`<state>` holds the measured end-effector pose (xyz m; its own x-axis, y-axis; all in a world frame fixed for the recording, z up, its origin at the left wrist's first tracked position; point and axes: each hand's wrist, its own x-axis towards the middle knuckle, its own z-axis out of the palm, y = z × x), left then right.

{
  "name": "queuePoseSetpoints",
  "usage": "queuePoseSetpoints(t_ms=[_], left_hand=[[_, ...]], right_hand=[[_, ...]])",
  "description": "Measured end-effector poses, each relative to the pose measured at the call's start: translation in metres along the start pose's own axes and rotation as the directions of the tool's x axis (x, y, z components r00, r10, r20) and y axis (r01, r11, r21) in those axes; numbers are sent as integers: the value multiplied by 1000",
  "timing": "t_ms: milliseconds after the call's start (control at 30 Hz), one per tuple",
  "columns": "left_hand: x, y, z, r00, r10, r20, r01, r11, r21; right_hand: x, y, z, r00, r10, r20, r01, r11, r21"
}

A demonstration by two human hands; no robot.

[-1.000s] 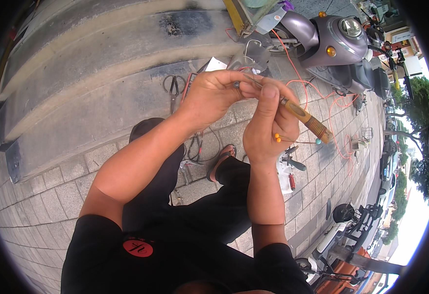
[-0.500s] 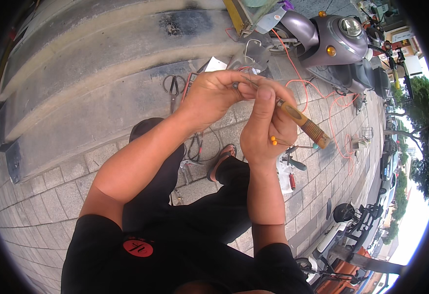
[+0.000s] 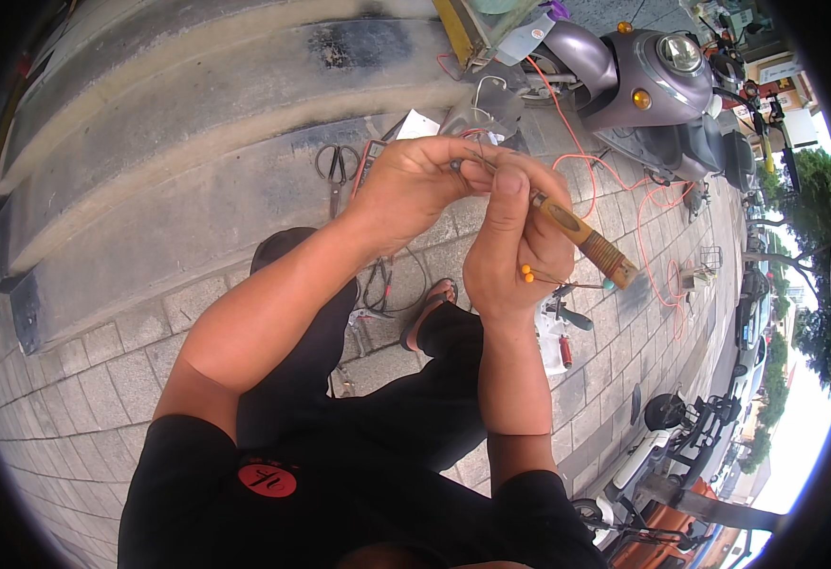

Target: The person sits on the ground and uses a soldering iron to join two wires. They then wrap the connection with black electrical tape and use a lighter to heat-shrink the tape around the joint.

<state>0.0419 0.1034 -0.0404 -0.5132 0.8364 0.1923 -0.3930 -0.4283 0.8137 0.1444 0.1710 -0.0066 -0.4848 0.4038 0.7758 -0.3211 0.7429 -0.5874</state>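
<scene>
Head view: two hands meet over a wooden-handled tool

At far left, grey stone steps run beside the paving. A pair of dark scissors lies on the lowest level, left of the left hand. That hand's thumb and fingers are pressed together, pinching a small dark piece; its full shape is hidden. A white paper lies beyond it, and a sandalled foot stands on the paving below.

Touching the left fingertips, the right hand is closed around a wooden-handled tool, thumb laid along it. The tool slants: its thin end points left toward the other hand, its wrapped butt sticks out right and nearer. Two orange beads and a teal bead sit on thin stems by the right palm. Farther right stand a purple-grey scooter, far, and a white two-wheeler, near.
</scene>
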Motion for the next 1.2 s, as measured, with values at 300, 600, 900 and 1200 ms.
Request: queuePoseSetpoints(t_ms=[300, 600, 900, 1200], left_hand=[[-1, 6, 1, 999, -41, 25, 42, 999, -24], [4, -2, -3, 999, 27, -26, -28, 999, -32], [4, -3, -5, 992, 95, -85, -94, 995, 17], [3, -2, -3, 990, 114, -78, -109, 992, 66]], right_hand=[[1, 2, 0, 996, -86, 32, 88, 995, -41], [0, -1, 0, 999, -33, 34, 35, 997, -75], [1, 3, -1, 989, -122, 89, 134, 981, -142], [3, -5, -4, 981, -127, 144, 153, 969, -192]])
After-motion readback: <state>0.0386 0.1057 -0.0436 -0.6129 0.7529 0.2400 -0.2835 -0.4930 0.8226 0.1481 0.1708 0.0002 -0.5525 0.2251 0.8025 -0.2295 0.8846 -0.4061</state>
